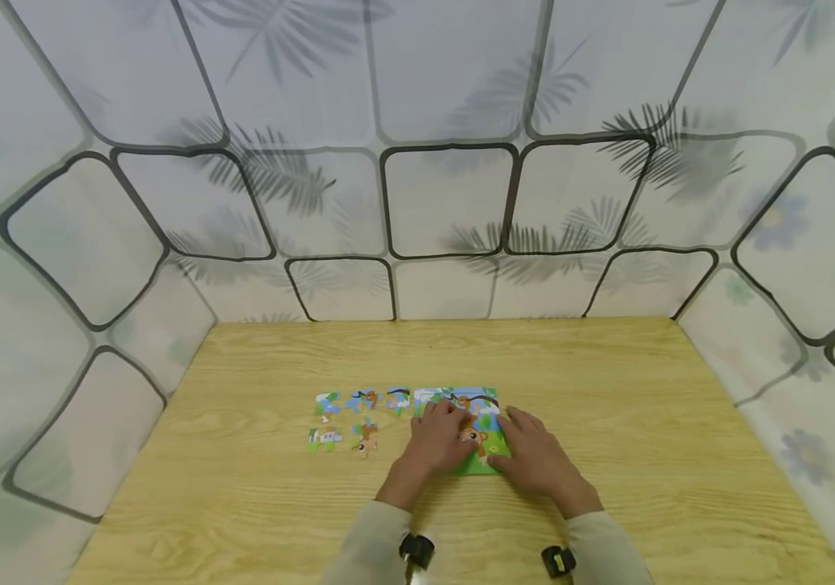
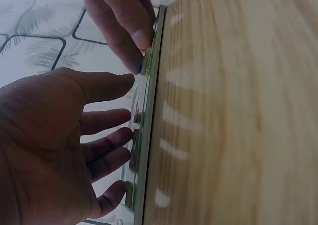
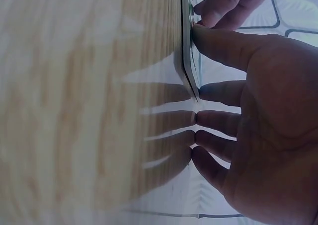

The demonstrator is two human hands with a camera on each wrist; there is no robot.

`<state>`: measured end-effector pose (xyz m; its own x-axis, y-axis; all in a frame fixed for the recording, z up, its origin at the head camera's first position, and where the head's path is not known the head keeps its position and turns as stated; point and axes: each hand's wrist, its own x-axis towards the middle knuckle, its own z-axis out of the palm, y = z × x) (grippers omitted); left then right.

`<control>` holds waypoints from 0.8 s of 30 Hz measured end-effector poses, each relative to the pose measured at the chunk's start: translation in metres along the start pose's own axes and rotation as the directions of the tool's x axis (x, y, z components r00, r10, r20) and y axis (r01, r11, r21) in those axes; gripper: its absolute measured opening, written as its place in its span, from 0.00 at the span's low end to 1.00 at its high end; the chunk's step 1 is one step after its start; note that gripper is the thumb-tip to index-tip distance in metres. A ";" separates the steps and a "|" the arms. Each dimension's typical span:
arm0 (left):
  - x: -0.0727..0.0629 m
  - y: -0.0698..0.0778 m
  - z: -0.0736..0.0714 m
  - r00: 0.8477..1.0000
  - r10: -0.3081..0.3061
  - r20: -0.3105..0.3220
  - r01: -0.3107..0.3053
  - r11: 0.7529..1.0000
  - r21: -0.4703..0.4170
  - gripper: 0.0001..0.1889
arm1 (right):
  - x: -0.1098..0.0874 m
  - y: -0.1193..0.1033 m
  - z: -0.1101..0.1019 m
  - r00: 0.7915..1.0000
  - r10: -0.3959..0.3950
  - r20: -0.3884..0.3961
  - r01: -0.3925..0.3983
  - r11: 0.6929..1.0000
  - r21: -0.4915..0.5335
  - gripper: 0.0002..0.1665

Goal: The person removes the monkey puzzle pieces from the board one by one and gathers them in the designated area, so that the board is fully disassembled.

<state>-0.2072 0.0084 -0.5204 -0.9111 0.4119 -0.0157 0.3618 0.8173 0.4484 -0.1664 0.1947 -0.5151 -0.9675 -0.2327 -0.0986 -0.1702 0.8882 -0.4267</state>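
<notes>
A flat jigsaw puzzle board [image 1: 492, 445] with an animal picture in green and blue lies on the wooden table. My left hand [image 1: 438, 439] spreads over its left half, and in the left wrist view its fingertips [image 2: 121, 116] touch the top surface. My right hand [image 1: 534, 455] is at the board's right edge. Seen from the right wrist, its thumb [image 3: 218, 43] rests at the board's rim, while other fingers press down on the table beside it. Part of the picture is hidden under the left hand.
Left of the board lie several loose puzzle pieces, among them a piece with an animal's head [image 1: 366, 441] and a piece with a dark branch [image 1: 399, 398]. Patterned cloth walls [image 1: 447, 203] stand around the back and sides of the wooden table [image 1: 607, 382].
</notes>
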 end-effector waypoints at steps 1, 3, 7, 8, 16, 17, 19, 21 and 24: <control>0.000 0.001 0.001 1.000 -0.003 -0.007 0.003 1.000 0.010 0.19 | 0.000 0.000 0.000 1.000 0.000 0.000 0.000 1.000 -0.004 0.41; 0.002 0.002 0.004 1.000 -0.004 -0.026 0.005 0.999 0.035 0.20 | 0.001 0.000 0.001 1.000 0.006 0.000 -0.006 1.000 -0.009 0.41; 0.004 0.004 0.007 0.999 -0.011 -0.040 0.013 0.998 0.062 0.21 | 0.001 -0.001 0.001 1.000 0.017 -0.001 -0.017 0.999 -0.029 0.41; 0.005 0.005 0.007 0.999 -0.016 -0.039 0.019 0.998 0.060 0.21 | 0.001 -0.001 0.001 1.000 0.015 -0.002 -0.015 0.999 -0.036 0.41; 0.015 0.009 0.001 0.998 -0.061 0.022 0.061 0.998 0.012 0.19 | 0.001 -0.002 0.000 1.000 -0.010 -0.022 0.009 0.997 -0.079 0.40; 0.017 0.009 0.001 0.998 -0.062 0.028 0.062 0.998 0.013 0.19 | 0.001 -0.002 0.000 1.000 -0.009 -0.022 0.008 0.997 -0.078 0.40; 0.019 0.009 0.000 0.997 -0.061 0.036 0.061 0.998 0.011 0.19 | 0.001 -0.002 -0.001 1.000 -0.008 -0.018 0.007 0.997 -0.079 0.40; 0.021 0.008 0.001 0.998 -0.053 0.033 0.053 0.999 0.000 0.19 | 0.001 -0.003 -0.001 1.000 -0.007 -0.014 0.006 0.997 -0.074 0.40; 0.021 0.008 0.002 0.999 -0.044 0.025 0.045 0.998 -0.042 0.17 | 0.001 -0.002 -0.001 1.000 -0.005 -0.011 0.004 0.997 -0.076 0.40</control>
<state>-0.2230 0.0240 -0.5191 -0.9212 0.3849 -0.0575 0.3113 0.8174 0.4847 -0.1676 0.1927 -0.5135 -0.9688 -0.2324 -0.0862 -0.1877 0.9150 -0.3571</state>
